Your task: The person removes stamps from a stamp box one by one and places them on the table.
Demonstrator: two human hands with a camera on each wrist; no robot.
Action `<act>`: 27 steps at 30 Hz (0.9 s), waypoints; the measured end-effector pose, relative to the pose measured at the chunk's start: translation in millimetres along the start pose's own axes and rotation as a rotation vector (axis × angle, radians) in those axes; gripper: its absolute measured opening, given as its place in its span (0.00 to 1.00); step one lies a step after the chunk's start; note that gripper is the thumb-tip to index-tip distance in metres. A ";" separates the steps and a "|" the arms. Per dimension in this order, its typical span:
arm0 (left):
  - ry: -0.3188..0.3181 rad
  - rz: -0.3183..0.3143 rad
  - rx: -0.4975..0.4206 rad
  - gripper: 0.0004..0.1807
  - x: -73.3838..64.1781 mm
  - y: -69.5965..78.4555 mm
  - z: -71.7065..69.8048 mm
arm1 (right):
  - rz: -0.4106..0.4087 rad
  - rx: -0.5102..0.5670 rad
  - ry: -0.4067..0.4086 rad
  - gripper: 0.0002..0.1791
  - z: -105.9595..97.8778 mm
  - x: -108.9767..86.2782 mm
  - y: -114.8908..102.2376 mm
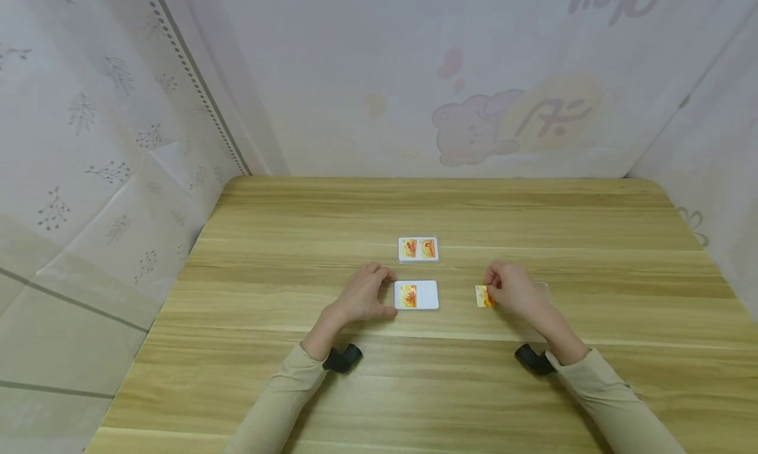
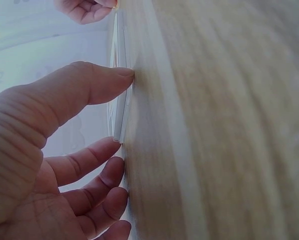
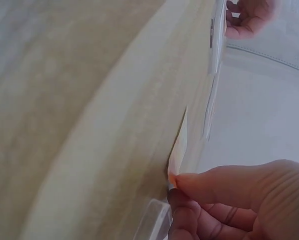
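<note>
In the head view, my left hand [image 1: 362, 293] holds a flat white card case [image 1: 428, 295] at its left end, thumb on the near edge and a finger on the far edge. A yellow-orange stamp [image 1: 408, 296] lies on the left half of that case; its right half is plain white. My right hand [image 1: 520, 295] pinches another small yellow-orange stamp [image 1: 482, 297] by its right edge, to the right of the case. The right wrist view shows this stamp [image 3: 178, 150] tilted between thumb and forefinger, close to the tabletop.
Farther back on the wooden table [image 1: 284, 243] lies a second case [image 1: 418, 249] with two stamps side by side. A clear plastic piece [image 3: 155, 220] lies partly hidden beneath my right hand. Patterned curtains stand behind the table and at its sides.
</note>
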State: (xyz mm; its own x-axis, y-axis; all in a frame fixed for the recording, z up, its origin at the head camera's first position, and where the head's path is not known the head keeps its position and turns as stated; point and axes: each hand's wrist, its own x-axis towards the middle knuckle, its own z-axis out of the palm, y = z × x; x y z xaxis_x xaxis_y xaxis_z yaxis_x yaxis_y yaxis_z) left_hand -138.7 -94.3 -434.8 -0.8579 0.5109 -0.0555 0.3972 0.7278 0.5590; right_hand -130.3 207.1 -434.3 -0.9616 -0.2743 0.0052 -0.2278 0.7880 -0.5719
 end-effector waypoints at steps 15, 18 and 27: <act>0.001 0.001 -0.002 0.29 -0.6 -0.7 -0.6 | 0.028 -0.012 -0.023 0.07 -0.3 0.5 -1.1; 0.001 0.001 0.001 0.29 -0.6 -0.7 -0.7 | 0.034 -0.020 -0.031 0.06 -1.2 0.3 -1.7; 0.004 0.004 0.003 0.29 0.0 -0.5 0.0 | -0.010 -0.005 0.013 0.03 -5.4 -2.3 0.4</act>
State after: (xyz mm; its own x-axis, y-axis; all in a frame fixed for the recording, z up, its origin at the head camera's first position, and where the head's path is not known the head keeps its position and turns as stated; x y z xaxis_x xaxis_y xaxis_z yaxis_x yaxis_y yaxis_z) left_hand -139.0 -94.7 -435.0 -0.8575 0.5121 -0.0493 0.4019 0.7268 0.5570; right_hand -129.0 211.1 -430.1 -0.9612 -0.2748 0.0216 -0.2381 0.7880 -0.5678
